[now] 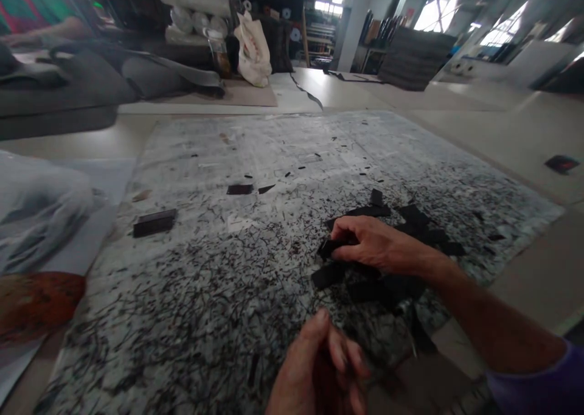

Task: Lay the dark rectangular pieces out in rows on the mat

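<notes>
My right hand (371,241) reaches in from the right over a loose pile of flat black pieces (371,290). Its thumb and index finger close on a small black piece (326,247) at the pile's left side. Nearer the camera, my left hand (322,366) is half curled, fingers a little apart, with nothing visible in it. Part of that hand is cut off by the lower frame edge. Both hands are above a pale sheet (191,141) strewn with fine dark offcuts. What the black pieces are made of cannot be told.
A dark stack of flat pieces (155,223) lies on the sheet's left, near a dark rectangle (239,189). Clear plastic (41,205) and an orange-brown object (39,302) sit far left. Behind stand a jar (219,53), a cream bag (253,50), grey material (91,77) and another person (41,13).
</notes>
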Action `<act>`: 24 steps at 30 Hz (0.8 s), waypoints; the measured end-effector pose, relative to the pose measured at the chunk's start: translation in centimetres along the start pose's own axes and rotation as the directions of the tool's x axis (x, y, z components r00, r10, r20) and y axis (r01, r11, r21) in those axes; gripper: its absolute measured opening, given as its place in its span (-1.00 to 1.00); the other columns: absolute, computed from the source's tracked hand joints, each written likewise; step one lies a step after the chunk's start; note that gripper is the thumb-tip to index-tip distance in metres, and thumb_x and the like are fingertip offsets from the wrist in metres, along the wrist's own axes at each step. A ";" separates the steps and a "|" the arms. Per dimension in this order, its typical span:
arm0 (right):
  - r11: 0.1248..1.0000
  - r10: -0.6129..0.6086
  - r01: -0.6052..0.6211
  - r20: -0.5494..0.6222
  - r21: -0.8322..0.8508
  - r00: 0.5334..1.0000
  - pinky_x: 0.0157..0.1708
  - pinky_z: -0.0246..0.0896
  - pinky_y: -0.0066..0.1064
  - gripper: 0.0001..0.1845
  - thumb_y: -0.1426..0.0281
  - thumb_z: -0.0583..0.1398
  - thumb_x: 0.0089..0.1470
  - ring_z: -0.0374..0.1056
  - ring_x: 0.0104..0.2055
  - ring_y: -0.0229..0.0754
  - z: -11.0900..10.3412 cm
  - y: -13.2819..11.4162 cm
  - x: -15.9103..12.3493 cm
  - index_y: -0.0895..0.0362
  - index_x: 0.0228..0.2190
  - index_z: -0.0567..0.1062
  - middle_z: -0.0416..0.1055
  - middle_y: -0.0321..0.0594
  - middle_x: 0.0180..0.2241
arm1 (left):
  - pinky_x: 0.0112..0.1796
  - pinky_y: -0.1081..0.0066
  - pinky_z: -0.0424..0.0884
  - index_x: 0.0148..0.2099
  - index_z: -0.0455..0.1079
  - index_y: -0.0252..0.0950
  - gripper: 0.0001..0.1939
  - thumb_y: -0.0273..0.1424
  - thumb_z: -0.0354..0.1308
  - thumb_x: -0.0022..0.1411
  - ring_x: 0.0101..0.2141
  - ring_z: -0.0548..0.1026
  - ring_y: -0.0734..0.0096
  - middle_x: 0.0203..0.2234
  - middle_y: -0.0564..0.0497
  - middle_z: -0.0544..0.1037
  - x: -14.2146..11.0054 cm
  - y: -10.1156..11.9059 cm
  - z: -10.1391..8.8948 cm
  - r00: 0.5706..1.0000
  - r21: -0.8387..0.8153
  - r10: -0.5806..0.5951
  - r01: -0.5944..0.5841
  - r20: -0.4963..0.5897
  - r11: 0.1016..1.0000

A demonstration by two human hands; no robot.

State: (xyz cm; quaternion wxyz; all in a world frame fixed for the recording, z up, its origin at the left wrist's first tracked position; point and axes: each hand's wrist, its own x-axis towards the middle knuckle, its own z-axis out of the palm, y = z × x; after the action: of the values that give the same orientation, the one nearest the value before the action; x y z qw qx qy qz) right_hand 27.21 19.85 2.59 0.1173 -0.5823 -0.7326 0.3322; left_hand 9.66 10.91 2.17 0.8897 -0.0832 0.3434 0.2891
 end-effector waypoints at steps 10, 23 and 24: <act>0.965 -0.186 0.223 0.236 -0.138 0.954 -0.23 0.09 -0.43 -0.78 0.51 0.19 -0.04 0.27 -0.23 -0.22 0.6 -2.0 -1.8 0.10 -0.27 0.43 0.40 -0.32 -0.30 | -0.74 0.65 0.14 -0.67 0.29 -0.35 -0.54 -0.31 0.00 0.26 -0.81 0.30 0.62 -0.73 0.06 0.44 -0.1 0.1 -0.7 0.988 0.025 0.146 -0.145 -0.045 0.989; 0.912 -0.295 0.340 0.206 -0.229 0.933 -0.20 0.07 -0.40 -0.78 0.53 0.20 -0.05 0.24 -0.20 -0.17 0.5 -1.8 -1.0 0.15 -0.28 0.39 0.37 -0.24 -0.27 | -0.67 0.64 0.16 -0.62 0.23 -0.34 -0.66 -0.35 0.19 0.12 -0.75 0.29 0.64 -0.69 0.09 0.44 -0.7 0.1 -0.3 0.985 0.132 0.105 -0.086 -0.140 0.988; 0.922 -0.293 0.332 0.201 -0.199 0.935 -0.20 0.08 -0.41 -0.77 0.52 0.21 -0.06 0.25 -0.19 -0.18 0.3 -1.7 -0.8 0.15 -0.27 0.40 0.38 -0.24 -0.26 | -0.67 0.64 0.16 -0.62 0.22 -0.33 -0.66 -0.34 0.20 0.11 -0.75 0.29 0.64 -0.69 0.09 0.43 -0.7 0.1 -0.3 0.985 0.139 0.099 -0.080 -0.142 0.987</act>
State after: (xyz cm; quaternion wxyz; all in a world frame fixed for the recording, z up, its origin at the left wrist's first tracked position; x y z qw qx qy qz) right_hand 25.98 18.79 3.64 0.0387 -0.4373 -0.8570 0.2700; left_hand 9.05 10.54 2.45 0.8514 -0.0296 0.4304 0.2985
